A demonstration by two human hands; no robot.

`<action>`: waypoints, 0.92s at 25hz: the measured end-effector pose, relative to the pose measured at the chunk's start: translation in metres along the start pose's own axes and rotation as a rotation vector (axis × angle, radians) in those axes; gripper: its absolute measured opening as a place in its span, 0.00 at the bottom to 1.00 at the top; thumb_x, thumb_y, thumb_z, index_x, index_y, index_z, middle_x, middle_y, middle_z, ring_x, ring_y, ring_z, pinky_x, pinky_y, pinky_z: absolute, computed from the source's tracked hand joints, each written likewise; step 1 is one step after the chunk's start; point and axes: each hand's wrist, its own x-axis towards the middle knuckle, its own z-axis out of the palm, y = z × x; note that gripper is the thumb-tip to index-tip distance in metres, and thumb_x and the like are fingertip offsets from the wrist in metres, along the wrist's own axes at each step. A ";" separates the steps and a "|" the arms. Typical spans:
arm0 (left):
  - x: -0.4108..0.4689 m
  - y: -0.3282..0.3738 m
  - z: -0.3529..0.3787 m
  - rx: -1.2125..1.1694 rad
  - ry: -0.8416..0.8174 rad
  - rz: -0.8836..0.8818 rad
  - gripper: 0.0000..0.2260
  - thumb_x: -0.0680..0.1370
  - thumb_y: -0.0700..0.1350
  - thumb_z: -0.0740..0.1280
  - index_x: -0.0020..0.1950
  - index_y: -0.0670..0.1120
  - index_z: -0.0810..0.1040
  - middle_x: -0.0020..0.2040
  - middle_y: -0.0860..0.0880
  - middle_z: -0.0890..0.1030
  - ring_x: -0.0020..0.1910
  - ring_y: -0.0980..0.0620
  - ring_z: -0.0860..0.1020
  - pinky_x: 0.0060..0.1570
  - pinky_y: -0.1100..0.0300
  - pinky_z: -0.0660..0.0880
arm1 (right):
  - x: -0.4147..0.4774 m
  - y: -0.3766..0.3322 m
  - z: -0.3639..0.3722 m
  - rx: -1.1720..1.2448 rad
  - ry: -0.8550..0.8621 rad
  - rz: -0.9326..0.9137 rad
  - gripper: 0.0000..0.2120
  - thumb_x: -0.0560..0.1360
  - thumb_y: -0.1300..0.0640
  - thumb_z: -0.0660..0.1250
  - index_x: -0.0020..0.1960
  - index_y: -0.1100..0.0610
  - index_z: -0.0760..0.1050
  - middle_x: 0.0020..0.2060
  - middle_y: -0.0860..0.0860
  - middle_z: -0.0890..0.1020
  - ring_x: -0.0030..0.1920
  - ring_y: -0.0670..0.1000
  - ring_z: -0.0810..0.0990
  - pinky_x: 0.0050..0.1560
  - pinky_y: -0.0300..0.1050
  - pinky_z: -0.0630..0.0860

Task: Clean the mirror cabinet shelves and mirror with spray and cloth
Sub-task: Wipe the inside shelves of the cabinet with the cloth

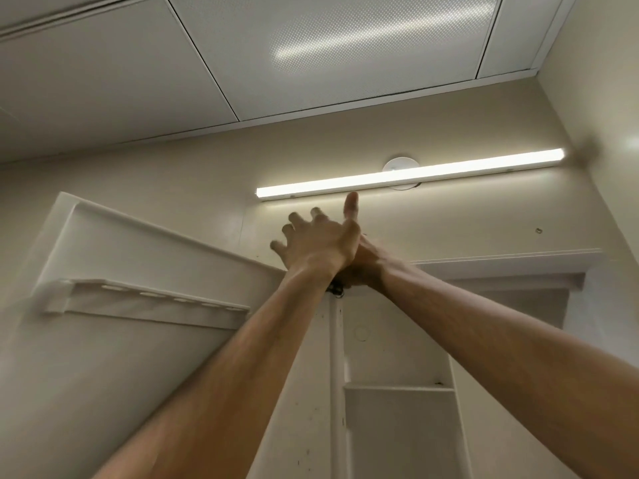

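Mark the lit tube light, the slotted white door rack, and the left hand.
long lit tube light (408, 176): head view, middle of the tube.
slotted white door rack (152, 299): head view, front rail.
left hand (320, 245): head view, back of hand.

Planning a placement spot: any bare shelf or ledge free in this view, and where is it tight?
Free: the inner shelf at lower right looks bare, and so does the door's slotted rail. The cabinet top ledge right of the hands looks clear. Crowded: the top hinge corner, where the left hand overlaps the right hand.
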 end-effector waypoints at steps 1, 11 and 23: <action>0.001 0.004 0.004 -0.053 0.045 0.082 0.37 0.78 0.70 0.42 0.74 0.48 0.66 0.72 0.41 0.67 0.70 0.42 0.67 0.70 0.39 0.57 | -0.010 0.001 -0.002 -0.044 0.040 -0.005 0.22 0.80 0.50 0.64 0.71 0.56 0.67 0.62 0.56 0.78 0.62 0.55 0.77 0.64 0.52 0.73; -0.002 0.002 0.051 -0.249 -0.089 0.333 0.32 0.80 0.67 0.45 0.56 0.45 0.79 0.50 0.47 0.81 0.46 0.47 0.78 0.48 0.52 0.75 | -0.115 0.096 -0.073 -0.478 -0.016 0.175 0.32 0.63 0.30 0.67 0.60 0.45 0.67 0.48 0.47 0.80 0.44 0.52 0.78 0.43 0.47 0.76; -0.023 0.084 0.075 -0.416 0.104 0.451 0.30 0.82 0.63 0.49 0.54 0.42 0.80 0.54 0.42 0.82 0.50 0.47 0.80 0.53 0.53 0.74 | -0.114 0.101 -0.058 -0.509 0.069 0.077 0.29 0.70 0.34 0.68 0.63 0.53 0.73 0.48 0.50 0.80 0.43 0.51 0.80 0.48 0.50 0.80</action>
